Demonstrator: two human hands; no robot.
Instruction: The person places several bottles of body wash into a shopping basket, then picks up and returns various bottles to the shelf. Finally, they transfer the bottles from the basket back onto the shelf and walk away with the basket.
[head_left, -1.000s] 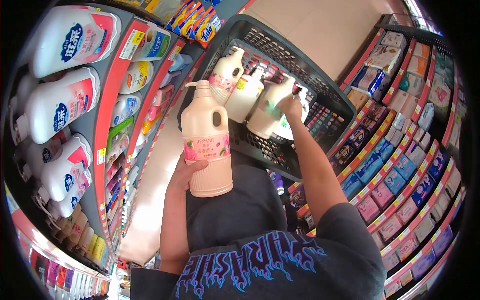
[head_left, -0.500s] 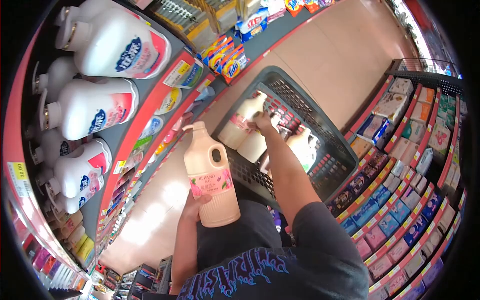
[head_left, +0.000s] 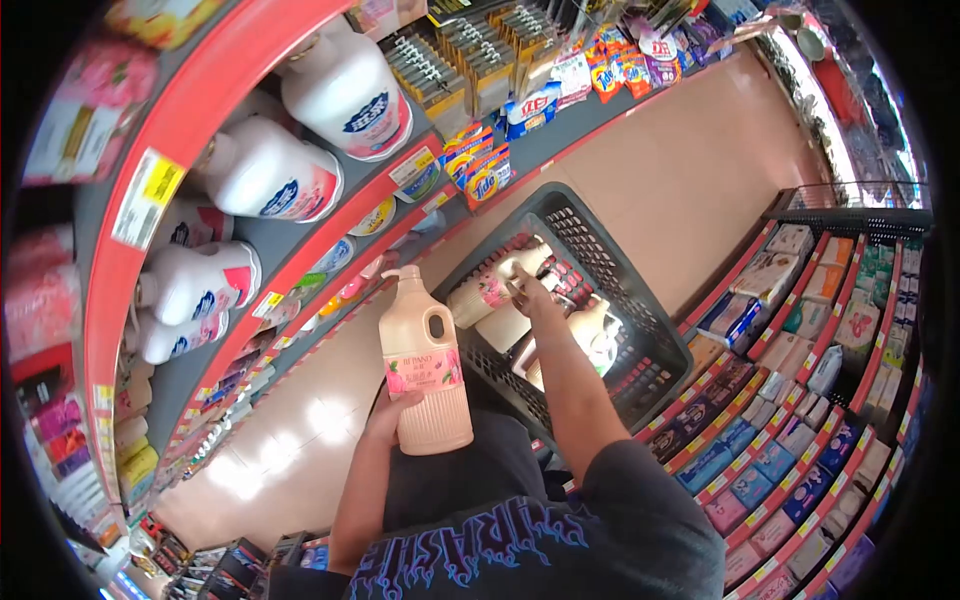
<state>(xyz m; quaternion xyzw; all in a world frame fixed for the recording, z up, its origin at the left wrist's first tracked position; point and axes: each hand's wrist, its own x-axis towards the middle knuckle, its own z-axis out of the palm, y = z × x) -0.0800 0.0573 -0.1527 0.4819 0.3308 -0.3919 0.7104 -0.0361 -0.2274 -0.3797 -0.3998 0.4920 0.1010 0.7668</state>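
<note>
The dark grey plastic lattice shopping basket [head_left: 640, 300] stood on the aisle floor, open side up so bottles could be dropped in. To its left ran the red-edged grey shelf [head_left: 290, 250] of white jugs. Just left of the basket, the tall peach plastic pump bottle with a pink label [head_left: 425, 365] stayed upright, because the left hand [head_left: 392, 412] cupped its base. Inside the basket, the right hand [head_left: 527, 292] closed around the neck of a cream pump bottle [head_left: 487, 288] lying among others.
</note>
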